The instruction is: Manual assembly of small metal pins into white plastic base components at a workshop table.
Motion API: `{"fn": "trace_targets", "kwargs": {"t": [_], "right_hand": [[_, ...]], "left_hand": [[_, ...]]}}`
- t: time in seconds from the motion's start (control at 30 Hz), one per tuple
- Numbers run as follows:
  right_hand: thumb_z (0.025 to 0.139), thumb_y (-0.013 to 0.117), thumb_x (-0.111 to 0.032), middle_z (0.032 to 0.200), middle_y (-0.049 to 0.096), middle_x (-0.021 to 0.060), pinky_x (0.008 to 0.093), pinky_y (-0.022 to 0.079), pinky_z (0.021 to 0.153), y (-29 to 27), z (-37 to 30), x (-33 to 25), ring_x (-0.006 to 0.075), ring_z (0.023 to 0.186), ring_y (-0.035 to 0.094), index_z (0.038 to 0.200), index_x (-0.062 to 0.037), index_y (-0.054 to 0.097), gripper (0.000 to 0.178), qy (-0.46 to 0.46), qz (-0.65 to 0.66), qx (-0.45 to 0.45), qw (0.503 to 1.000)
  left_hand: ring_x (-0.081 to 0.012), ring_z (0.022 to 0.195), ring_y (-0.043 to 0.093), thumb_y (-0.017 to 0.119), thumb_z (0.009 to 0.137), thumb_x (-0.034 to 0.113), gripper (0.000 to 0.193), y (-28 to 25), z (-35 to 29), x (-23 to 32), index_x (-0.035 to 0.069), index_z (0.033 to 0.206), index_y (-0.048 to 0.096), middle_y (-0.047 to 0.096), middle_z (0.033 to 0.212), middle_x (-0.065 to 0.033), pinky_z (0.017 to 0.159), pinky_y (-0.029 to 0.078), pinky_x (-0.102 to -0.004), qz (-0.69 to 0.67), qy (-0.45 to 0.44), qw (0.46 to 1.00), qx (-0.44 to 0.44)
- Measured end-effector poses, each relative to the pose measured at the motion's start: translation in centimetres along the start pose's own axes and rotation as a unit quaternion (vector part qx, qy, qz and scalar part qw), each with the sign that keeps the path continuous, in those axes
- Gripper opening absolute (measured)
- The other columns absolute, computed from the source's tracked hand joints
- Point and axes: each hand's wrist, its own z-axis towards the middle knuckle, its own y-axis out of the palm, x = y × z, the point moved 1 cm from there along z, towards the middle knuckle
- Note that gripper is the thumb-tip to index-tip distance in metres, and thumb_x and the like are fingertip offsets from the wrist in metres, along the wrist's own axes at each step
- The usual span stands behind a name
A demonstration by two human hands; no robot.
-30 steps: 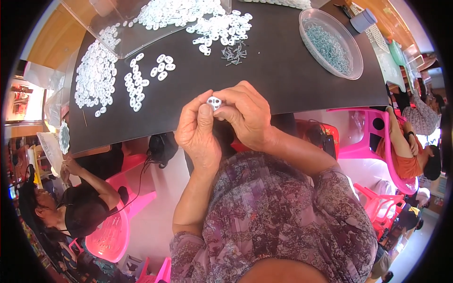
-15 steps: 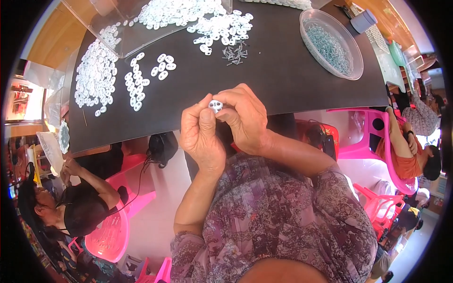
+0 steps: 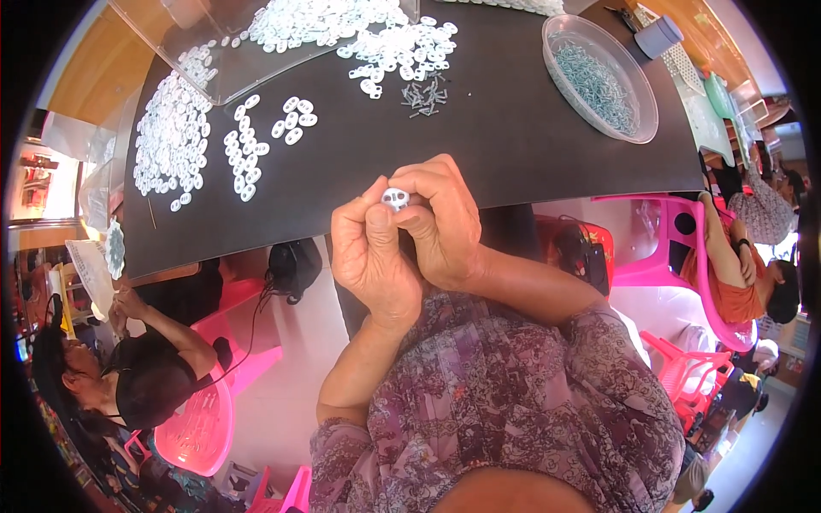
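A small white oval plastic piece with dark openings is pinched just beyond the table's near edge. On its left side, my left hand grips it between thumb and forefinger. The thumb and fingers of my right hand close on it from the other side. My fingertips hide part of the piece, and whether a screw sits in it I cannot tell. Ahead on the dark table lies a small heap of grey screws. Left of that, a few loose white pieces lie beside a longer cluster.
Large heaps of white pieces cover the table's left and far side, partly around a clear plastic box. A round clear dish holds many screws at the right. Someone in black sits to the left on a pink chair.
My hands have shifted slightly to the right, and the white piece has turned a little between my fingertips. The heaps on the table look the same.
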Motion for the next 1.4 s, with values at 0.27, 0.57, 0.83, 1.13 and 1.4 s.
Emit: {"fn": "trace_targets", "kwargs": {"t": [0.27,0.57,0.83,1.13,1.4], "right_hand": [[0.089,0.058,-0.014,0.085,0.057,0.0125,0.03,0.042,0.058,0.0,0.2,0.1,0.0216,0.068,0.05,0.095,0.0021,0.053,0.018,-0.025,-0.004,0.002,1.0],[0.08,0.065,-0.007,0.083,0.057,0.0119,0.0311,0.042,0.058,0.2,0.7,0.5,0.0228,0.066,0.05,0.092,-0.0001,0.054,0.017,-0.023,0.004,0.011,1.0],[0.078,0.069,-0.008,0.079,0.06,0.0111,0.0321,0.047,0.065,-3.8,4.2,3.3,0.0225,0.071,0.059,0.084,-0.0022,0.062,0.011,0.195,-0.024,-0.026,0.98],[0.079,0.06,-0.011,0.084,0.065,0.0126,0.0364,0.048,0.072,-9.2,18.4,9.5,0.0287,0.078,0.061,0.088,-0.004,0.065,0.012,0.076,-0.222,0.034,0.971],[0.074,0.062,-0.009,0.082,0.064,0.0167,0.0423,0.046,0.073,-12.0,27.1,17.5,0.0338,0.081,0.06,0.079,-0.0031,0.065,0.008,-0.131,-0.384,0.07,0.911]], "left_hand": [[-0.0083,0.083,0.053,0.052,0.095,0.019,0.024,0.2,-0.1,0.4,-0.003,0.103,0.055,0.058,0.092,-0.0059,0.076,0.046,-0.0238,0.059,0.033,0.998,0.002],[-0.008,0.084,0.052,0.049,0.096,0.016,0.022,0.2,0.5,0.1,-0.003,0.103,0.057,0.058,0.094,-0.0055,0.077,0.044,-0.0228,0.09,0.048,0.995,0.01],[-0.0084,0.07,0.055,0.052,0.094,0.012,0.024,-0.4,5.6,0.8,-0.003,0.112,0.059,0.064,0.082,-0.0063,0.063,0.046,-0.0221,0.355,-0.002,0.925,-0.136],[-0.0292,0.071,0.053,0.059,0.075,-0.003,0.014,0.1,16.3,-2.5,0.004,0.086,0.064,0.058,0.073,-0.01,0.064,0.044,-0.0388,0.586,0.316,0.723,-0.184],[-0.0322,0.08,0.051,0.064,0.069,0.001,0.01,0.2,19.1,-5.4,0.003,0.074,0.056,0.054,0.082,-0.0132,0.067,0.042,-0.0418,0.653,0.262,0.67,-0.237]]}}
